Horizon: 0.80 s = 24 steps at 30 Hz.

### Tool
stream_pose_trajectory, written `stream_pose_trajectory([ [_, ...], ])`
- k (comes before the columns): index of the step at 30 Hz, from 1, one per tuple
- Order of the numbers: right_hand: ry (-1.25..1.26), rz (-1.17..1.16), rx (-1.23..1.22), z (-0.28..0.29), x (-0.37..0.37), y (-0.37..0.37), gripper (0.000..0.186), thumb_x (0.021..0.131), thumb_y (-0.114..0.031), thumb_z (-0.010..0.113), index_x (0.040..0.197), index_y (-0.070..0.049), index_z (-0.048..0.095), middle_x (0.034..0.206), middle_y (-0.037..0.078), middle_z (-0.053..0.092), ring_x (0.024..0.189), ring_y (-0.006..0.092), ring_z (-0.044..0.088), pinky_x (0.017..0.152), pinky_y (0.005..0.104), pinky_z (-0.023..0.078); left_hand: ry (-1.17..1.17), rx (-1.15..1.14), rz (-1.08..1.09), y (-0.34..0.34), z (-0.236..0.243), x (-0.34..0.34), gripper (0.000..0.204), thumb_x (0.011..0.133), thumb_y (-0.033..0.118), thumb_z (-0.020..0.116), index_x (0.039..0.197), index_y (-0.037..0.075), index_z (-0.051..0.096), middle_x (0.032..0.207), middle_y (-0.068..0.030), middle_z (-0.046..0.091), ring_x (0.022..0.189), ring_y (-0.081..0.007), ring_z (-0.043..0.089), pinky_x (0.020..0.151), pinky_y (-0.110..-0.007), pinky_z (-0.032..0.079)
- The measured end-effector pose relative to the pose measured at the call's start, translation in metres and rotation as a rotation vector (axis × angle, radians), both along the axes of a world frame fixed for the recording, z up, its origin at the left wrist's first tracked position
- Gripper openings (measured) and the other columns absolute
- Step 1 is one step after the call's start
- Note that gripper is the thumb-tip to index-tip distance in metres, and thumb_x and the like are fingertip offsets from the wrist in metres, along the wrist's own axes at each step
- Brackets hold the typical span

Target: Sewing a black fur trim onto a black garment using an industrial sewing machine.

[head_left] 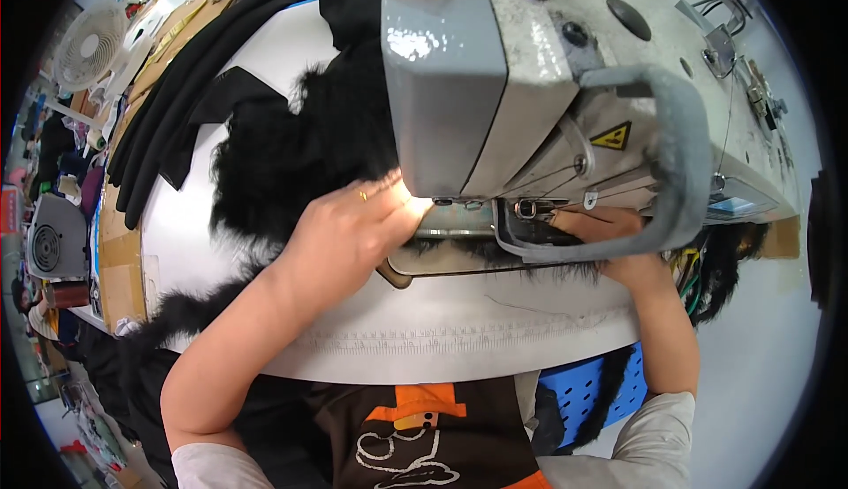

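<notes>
Currently, scene: person sitting at a grey industrial sewing machine (pixel 495 74) on a white table (pixel 424 330).
Left hand (pixel 349 228): pressing black faux-fur fabric (pixel 291 149) flat, fingers close together, reaching under the machine head.
Right hand (pixel 609 242): resting on the fur strip beside the presser foot, fingers curled; grip unclear.
Fabric: lying under the needle area, trailing left off the table.
Background: fan (pixel 88 47) sitting at upper left.

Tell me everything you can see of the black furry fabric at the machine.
The black furry fabric looks like long-pile fake fur. It lies bunched on the white table, left of the grey sewing machine, with a strip running under the machine head. The left hand presses on it; the right hand touches the strip. A tail hangs off the table's left edge.
</notes>
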State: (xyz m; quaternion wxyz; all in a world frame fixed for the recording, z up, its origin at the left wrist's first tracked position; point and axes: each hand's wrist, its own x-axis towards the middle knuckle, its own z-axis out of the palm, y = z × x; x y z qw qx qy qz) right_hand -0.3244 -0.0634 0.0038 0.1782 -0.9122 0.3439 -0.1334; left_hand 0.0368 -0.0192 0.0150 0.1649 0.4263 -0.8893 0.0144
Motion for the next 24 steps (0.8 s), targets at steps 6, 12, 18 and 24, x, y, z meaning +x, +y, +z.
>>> stream_pose_trajectory([
  [6,0.001,-0.029,0.011,-0.001,-0.006,0.000,0.068,0.063,0.014,0.067,0.126,-0.011,0.069,0.129,0.009,0.070,0.099,0.0369,0.072,0.079,0.0412,0.060,0.004,0.045,-0.019,0.005,0.000,0.000,0.030,0.082,0.004,0.065,0.112,0.005,0.066,0.112,-0.0100,0.069,0.098,-0.0243,0.073,0.084,-0.033,0.060],
  [12,0.071,-0.060,0.048,0.000,-0.007,0.004,0.065,0.062,0.007,0.073,0.124,-0.012,0.071,0.130,0.011,0.069,0.094,0.0373,0.072,0.076,0.0418,0.061,-0.018,0.042,-0.029,0.003,0.001,0.001,0.027,0.082,0.005,0.065,0.109,0.005,0.065,0.116,-0.0125,0.068,0.101,-0.0238,0.072,0.089,-0.034,0.059],
  [18,-0.051,-0.092,-0.096,0.003,0.006,0.004,0.027,0.079,0.001,0.076,0.104,-0.007,0.080,0.097,0.014,0.078,0.091,0.0271,0.076,0.086,0.0345,0.058,0.007,-0.076,-0.030,0.003,-0.005,0.003,0.023,0.083,0.008,0.065,0.106,0.004,0.065,0.125,-0.0154,0.066,0.106,-0.0249,0.071,0.092,-0.035,0.059],
  [24,0.032,-0.060,-0.112,-0.005,-0.007,0.002,0.029,0.079,0.001,0.074,0.107,-0.005,0.078,0.096,0.017,0.077,0.088,0.0313,0.076,0.080,0.0362,0.060,-0.065,-0.013,0.009,-0.001,-0.002,-0.002,0.023,0.082,0.007,0.066,0.105,0.003,0.065,0.125,-0.0158,0.066,0.110,-0.0253,0.070,0.094,-0.035,0.058],
])
